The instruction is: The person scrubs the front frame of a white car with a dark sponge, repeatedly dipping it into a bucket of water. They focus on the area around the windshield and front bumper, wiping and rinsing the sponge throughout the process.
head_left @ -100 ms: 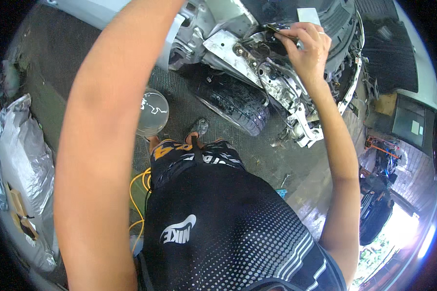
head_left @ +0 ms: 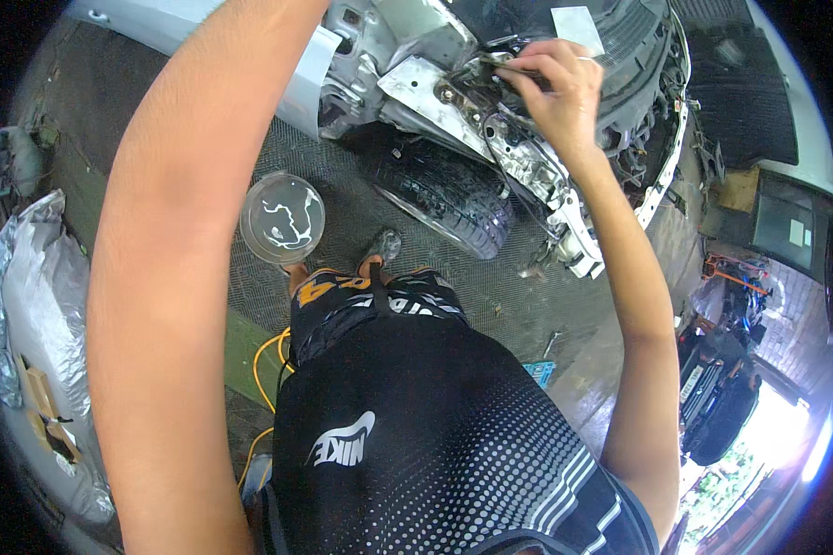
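My right hand (head_left: 557,94) reaches into the open front corner of a car, its thumb and fingers pinched on a thin dark strip (head_left: 520,70) whose kind I cannot make out. A ring shows on one finger. Below that hand lie the bare white metal rail (head_left: 426,85) and a black cable (head_left: 491,139). My left forearm (head_left: 171,203) rises across the left side and leaves at the top edge, so my left hand is out of sight. A black tire (head_left: 453,205) sits under the exposed bodywork.
A round clear-lidded tub (head_left: 282,218) stands on the dark mat by my feet. A yellow hose (head_left: 261,370) curls beside my leg. Silver sheeting (head_left: 46,296) lies at the left. A wrench (head_left: 552,344) and a blue tray (head_left: 539,373) are on the floor.
My right hand has shifted slightly left in the picture, still pinching the strip. My left forearm has also slid a little left, and more of the tub shows.
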A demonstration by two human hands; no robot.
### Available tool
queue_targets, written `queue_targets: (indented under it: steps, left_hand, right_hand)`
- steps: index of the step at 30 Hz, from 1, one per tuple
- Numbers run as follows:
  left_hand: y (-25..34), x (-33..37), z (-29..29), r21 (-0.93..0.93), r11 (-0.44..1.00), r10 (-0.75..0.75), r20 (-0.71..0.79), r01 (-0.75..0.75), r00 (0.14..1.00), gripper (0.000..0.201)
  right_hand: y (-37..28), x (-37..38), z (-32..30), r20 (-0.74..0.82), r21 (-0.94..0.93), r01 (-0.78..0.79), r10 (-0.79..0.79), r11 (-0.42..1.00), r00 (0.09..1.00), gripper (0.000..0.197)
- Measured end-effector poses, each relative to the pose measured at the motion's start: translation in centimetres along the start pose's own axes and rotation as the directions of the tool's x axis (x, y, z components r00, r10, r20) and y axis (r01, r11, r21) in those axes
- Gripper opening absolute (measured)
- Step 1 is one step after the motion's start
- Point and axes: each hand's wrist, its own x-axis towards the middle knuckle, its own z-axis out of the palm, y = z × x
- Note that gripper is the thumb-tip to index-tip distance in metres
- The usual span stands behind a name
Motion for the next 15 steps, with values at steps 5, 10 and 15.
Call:
queue_targets:
  steps: [5,10,15]
  left_hand:
    - [7.1,-0.7,1.5,0.006,0.99,-0.142,0.205,0.144,0.968,0.03]
    - [15.3,-3.3,4.6,-0.049,0.911,-0.334,0.495,0.41,0.802,0.03]
    - [14.2,-3.1,2.4,0.001,0.956,-0.26,0.467,0.293,0.845,0.032]
  right_hand:
    - [-0.7,-1.2,5.0,0.019,0.005,0.037,-0.037,0.999,0.999,0.021]
    - [-0.6,-4.1,8.8,0.157,-0.244,0.213,-0.179,0.946,0.971,0.015]
    - [0.2,-3.9,5.1,0.225,-0.177,0.361,-0.319,0.916,0.92,0.009]
